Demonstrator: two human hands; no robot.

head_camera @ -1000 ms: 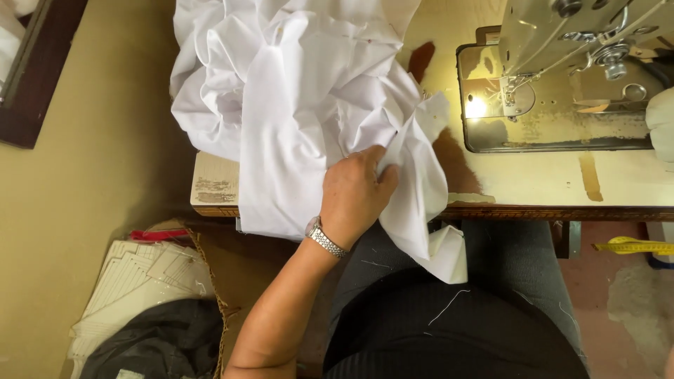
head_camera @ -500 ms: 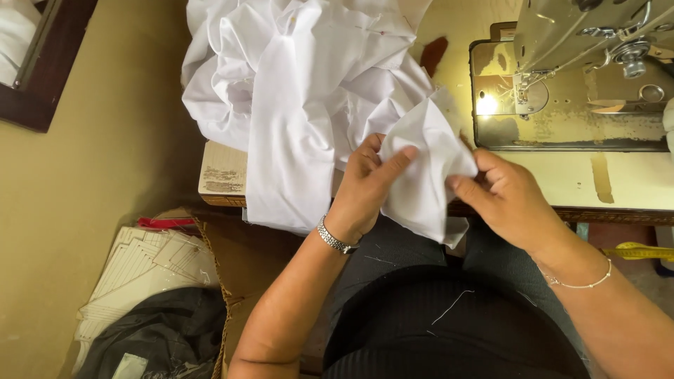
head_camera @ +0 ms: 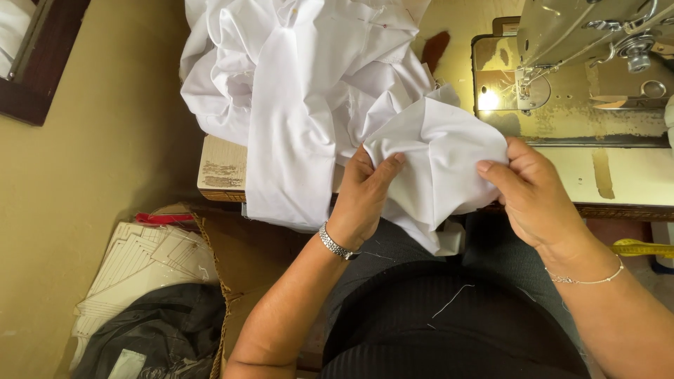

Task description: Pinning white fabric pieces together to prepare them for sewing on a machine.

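Now both hands, left hand (head_camera: 364, 200) and right hand (head_camera: 535, 193), pinch the white cloth (head_camera: 441, 161) edges with fingers above the table edge (head_camera: 223, 195).

I am seeing both hands gripping one piece of white cloth (head_camera: 439, 158) above the lap. The left hand (head_camera: 365, 200) is pinching its left edge, and the right hand (head_camera: 533, 193) is pinching its right edge. The cloth is hanging from a bigger white heap (head_camera: 302, 91) lying on the table (head_camera: 221, 168). The sewing machine (head_camera: 583, 63) is standing just beside, its lamp shining.
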